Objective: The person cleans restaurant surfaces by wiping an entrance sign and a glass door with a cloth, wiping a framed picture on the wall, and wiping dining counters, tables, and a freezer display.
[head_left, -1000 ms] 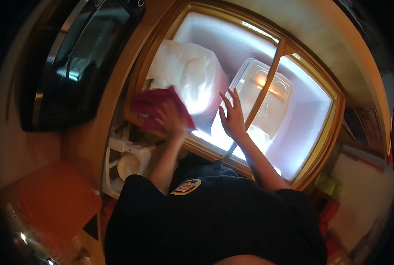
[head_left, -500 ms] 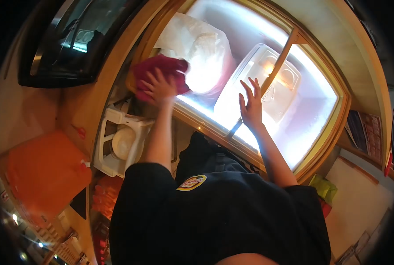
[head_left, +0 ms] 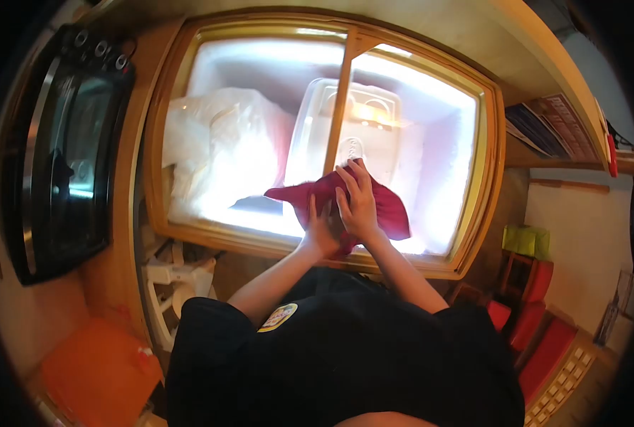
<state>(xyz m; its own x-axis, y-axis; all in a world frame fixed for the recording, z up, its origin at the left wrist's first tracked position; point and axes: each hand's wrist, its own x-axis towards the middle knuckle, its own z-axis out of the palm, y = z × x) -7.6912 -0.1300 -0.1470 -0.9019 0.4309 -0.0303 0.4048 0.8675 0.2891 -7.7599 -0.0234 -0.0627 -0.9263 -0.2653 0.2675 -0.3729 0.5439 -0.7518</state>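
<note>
A maroon cloth (head_left: 390, 206) is bunched between my two hands, over the near middle of a lit chest freezer (head_left: 484, 206) with a yellowish frame. My left hand (head_left: 322, 231) grips it from the near left side, with part of the fingers in its folds. Across the top of the cloth lies my right hand (head_left: 361, 206), fingers bent and pressing it. Behind the cloth, a clear plastic container (head_left: 377, 107) shows under the frame's middle bar (head_left: 338, 114). A white plastic bag (head_left: 221, 142) lies in the left part of the freezer.
A black oven (head_left: 75, 156) stands left of the freezer. Beside my left arm is a white plastic stand (head_left: 162, 274), with an orange surface (head_left: 100, 366) below. Books (head_left: 548, 128) fill a shelf at right, above a green item (head_left: 527, 242) and red drawers (head_left: 523, 327).
My left hand has brought the cloth from the freezer's left edge to the middle. My right hand, earlier spread over the middle bar, has come down onto the cloth. The view has turned.
</note>
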